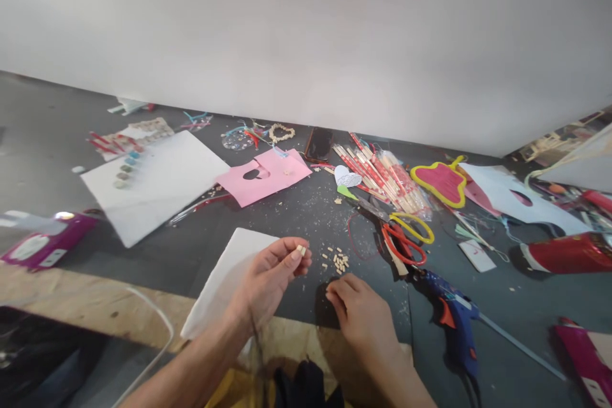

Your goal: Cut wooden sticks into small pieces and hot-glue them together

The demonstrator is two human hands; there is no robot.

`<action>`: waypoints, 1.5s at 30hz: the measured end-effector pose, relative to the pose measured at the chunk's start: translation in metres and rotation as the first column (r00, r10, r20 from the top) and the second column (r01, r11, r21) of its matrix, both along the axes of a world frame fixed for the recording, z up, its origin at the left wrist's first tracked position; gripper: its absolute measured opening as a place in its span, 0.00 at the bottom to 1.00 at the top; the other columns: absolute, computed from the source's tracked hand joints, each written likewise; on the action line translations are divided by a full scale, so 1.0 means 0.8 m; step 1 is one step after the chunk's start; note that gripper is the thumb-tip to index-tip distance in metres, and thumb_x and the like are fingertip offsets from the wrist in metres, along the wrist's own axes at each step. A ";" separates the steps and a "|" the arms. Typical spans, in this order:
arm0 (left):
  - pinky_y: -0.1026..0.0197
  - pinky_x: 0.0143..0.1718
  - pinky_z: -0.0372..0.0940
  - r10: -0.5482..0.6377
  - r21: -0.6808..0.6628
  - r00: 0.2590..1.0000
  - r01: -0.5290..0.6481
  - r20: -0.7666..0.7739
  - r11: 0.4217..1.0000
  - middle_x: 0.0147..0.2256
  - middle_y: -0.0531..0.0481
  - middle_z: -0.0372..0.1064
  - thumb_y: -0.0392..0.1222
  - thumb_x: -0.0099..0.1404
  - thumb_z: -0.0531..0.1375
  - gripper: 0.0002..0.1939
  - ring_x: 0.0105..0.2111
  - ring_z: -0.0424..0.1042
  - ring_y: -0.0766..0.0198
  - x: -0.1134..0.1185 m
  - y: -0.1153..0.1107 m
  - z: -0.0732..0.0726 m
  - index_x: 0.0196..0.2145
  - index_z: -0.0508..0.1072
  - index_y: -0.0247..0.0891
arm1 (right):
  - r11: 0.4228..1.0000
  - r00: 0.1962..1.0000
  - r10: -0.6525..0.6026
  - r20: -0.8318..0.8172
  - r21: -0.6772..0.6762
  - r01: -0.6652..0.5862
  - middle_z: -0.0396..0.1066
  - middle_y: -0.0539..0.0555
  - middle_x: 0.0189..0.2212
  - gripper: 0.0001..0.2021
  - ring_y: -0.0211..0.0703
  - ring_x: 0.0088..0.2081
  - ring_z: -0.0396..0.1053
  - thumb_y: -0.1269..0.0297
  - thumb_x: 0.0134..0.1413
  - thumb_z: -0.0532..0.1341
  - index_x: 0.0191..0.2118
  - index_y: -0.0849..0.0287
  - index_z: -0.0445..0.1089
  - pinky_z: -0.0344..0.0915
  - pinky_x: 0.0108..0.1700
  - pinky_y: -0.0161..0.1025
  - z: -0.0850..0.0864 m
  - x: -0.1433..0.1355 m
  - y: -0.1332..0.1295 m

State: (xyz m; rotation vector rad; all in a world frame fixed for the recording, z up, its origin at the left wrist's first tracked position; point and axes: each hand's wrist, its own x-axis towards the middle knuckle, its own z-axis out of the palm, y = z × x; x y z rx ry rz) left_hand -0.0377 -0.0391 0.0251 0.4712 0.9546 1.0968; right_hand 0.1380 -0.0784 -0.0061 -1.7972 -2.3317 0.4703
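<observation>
L hand (268, 274), fingers curled, pinches small wooden pcs (301, 250) nr desk's (157, 268) front edge; R hand (366, 315) has fingertips together, grip unclear. White sheet (228, 268) under L wrist, blue glue gun (459, 322) right, loose wooden bits (341, 262) btwn hands.

Single head-worn view, facing forward and down over both hands (272, 274).

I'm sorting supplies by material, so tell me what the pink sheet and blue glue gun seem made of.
Pink sheet: matte paper or thin card, judging by its flat, cut edges. Blue glue gun: probably hard plastic, faintly shiny, with a moulded-looking body.
</observation>
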 end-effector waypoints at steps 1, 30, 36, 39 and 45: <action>0.64 0.34 0.62 0.009 -0.004 1.000 -0.009 -0.001 1.000 0.29 0.49 0.71 0.43 0.50 0.70 0.14 0.30 0.68 0.67 -0.001 0.000 0.000 0.32 0.75 0.34 | 1.000 1.000 -0.005 0.023 0.002 0.005 0.72 0.52 0.32 0.09 0.41 0.34 0.70 0.69 0.60 0.54 0.33 0.56 0.71 0.60 0.33 0.34 0.000 -0.003 0.001; 0.65 0.36 0.62 -0.030 0.043 1.000 0.030 -0.005 0.999 0.32 0.49 0.70 0.41 0.55 0.67 0.10 0.32 0.67 0.68 -0.014 -0.006 -0.011 0.36 0.75 0.36 | 0.981 0.979 -0.181 0.098 0.086 0.173 0.70 0.49 0.30 0.09 0.38 0.26 0.70 0.66 0.61 0.51 0.32 0.55 0.67 0.57 0.25 0.34 -0.001 0.051 -0.014; 0.65 0.37 0.61 -0.088 0.041 0.996 0.089 -0.027 0.995 0.34 0.48 0.71 0.41 0.56 0.67 0.12 0.33 0.67 0.67 -0.002 -0.008 -0.012 0.38 0.76 0.36 | 0.985 0.985 -0.151 0.084 0.091 0.143 0.72 0.50 0.32 0.07 0.39 0.31 0.72 0.65 0.61 0.53 0.36 0.54 0.69 0.60 0.29 0.33 -0.005 0.040 -0.007; 0.64 0.37 0.61 -0.102 0.033 0.994 0.104 -0.042 0.994 0.34 0.48 0.70 0.41 0.55 0.67 0.14 0.32 0.67 0.67 0.001 -0.009 -0.013 0.39 0.75 0.35 | 0.985 0.981 -0.150 0.124 0.107 0.137 0.70 0.52 0.30 0.08 0.41 0.29 0.71 0.68 0.60 0.53 0.32 0.56 0.68 0.57 0.25 0.34 -0.008 0.032 -0.004; 0.64 0.36 0.60 -0.113 0.021 0.991 0.115 -0.066 0.993 0.32 0.49 0.70 0.43 0.51 0.69 0.17 0.31 0.66 0.68 0.004 -0.008 -0.012 0.37 0.74 0.35 | 0.978 0.990 -0.137 -0.039 0.154 0.141 0.69 0.51 0.28 0.07 0.40 0.28 0.70 0.70 0.59 0.50 0.32 0.56 0.63 0.62 0.27 0.34 -0.005 0.044 -0.008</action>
